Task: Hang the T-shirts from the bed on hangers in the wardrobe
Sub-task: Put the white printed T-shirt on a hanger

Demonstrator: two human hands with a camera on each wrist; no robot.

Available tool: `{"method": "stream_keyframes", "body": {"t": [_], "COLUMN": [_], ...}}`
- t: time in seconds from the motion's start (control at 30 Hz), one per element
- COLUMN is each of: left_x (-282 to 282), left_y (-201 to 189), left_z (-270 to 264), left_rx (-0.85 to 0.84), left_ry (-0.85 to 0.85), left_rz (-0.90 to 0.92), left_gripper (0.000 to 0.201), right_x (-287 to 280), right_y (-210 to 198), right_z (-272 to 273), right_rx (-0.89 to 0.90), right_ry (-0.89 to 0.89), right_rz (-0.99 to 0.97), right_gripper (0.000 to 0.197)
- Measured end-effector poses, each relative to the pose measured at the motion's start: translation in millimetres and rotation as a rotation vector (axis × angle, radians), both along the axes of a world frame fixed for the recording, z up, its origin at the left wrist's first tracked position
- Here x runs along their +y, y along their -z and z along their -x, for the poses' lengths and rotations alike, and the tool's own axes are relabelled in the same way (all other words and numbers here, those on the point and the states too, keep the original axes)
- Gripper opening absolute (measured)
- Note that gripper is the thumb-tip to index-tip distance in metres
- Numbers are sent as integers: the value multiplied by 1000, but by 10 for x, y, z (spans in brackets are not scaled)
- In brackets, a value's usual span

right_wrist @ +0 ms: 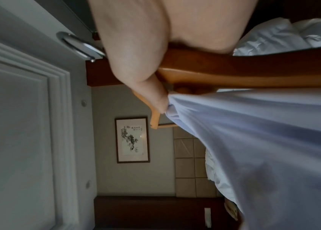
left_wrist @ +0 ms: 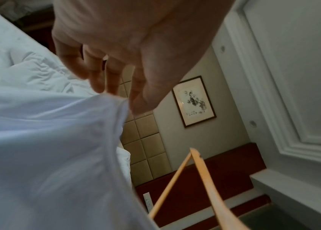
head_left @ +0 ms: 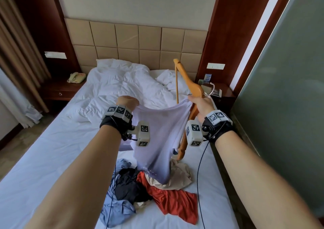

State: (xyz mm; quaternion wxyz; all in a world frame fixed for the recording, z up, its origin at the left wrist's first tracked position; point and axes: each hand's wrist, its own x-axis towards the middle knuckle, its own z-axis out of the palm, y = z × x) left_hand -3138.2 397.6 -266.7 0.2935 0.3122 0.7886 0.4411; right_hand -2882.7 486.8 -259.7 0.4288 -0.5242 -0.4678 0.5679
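Now both hands pinch white T-shirt point(head_left: 163, 134); right hand point(head_left: 201, 106) also grips hanger point(head_left: 191, 86); left hand point(head_left: 127, 102).

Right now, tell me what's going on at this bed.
A person stands at the foot of the bed, holding a pale lilac T-shirt stretched between both hands. The left hand pinches one edge of it. The right hand grips a wooden hanger and pinches the other edge of the shirt against it. The shirt is not on the hanger yet. Below it, more clothes lie heaped on the sheet, among them a red, a black and a blue one.
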Motion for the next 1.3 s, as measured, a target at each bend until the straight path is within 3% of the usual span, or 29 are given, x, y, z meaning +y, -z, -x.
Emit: {"method": "stream_keyframes", "body": {"t": [0.07, 0.13, 0.27, 0.33, 0.4, 0.5, 0.73, 0.9, 1.0, 1.2, 1.3], "left_x": [11, 63, 109, 153, 197, 217, 187, 124, 92, -12, -75], "left_y": [-63, -134, -333, -386, -408, -424, -530, -578, -653, -736, -766], "left_z": [-242, -507, -1071, -1308, -1498, -1689, -1990, -2076, -2102, -2040, -1990], "left_rx": [64, 60, -32, 20, 27, 109, 239, 93, 6, -19, 48], "left_ry": [84, 197, 574, 654, 633, 619, 543, 326, 349, 324, 308], "left_rz": [8, -69, -88, -64, -75, -81, -92, -207, -242, -257, -263], "left_gripper": [10, 29, 24, 27, 36, 39, 22, 25, 23, 27, 21], "right_x": [25, 33, -42, -83, -95, -70, -107, -165, -254, -303, -321], "right_y": [-34, -70, -180, -235, -291, -332, -389, -364, -311, -312, -358], "right_z": [-64, -113, -250, -346, -476, -662, -936, -1074, -1086, -1037, -989], "right_rx": [-6, -33, -84, -63, -75, -106, -147, -177, -220, -200, -211], "right_ry": [-90, -192, -339, -399, -437, -447, -395, -340, -388, -391, -372], "right_rz": [10, 11, -24, -63, -123, -225, -315, -378, -331, -296, -301], "right_gripper": [12, 15, 51, 35, 11, 19, 36, 28, 36, 30, 27]}}
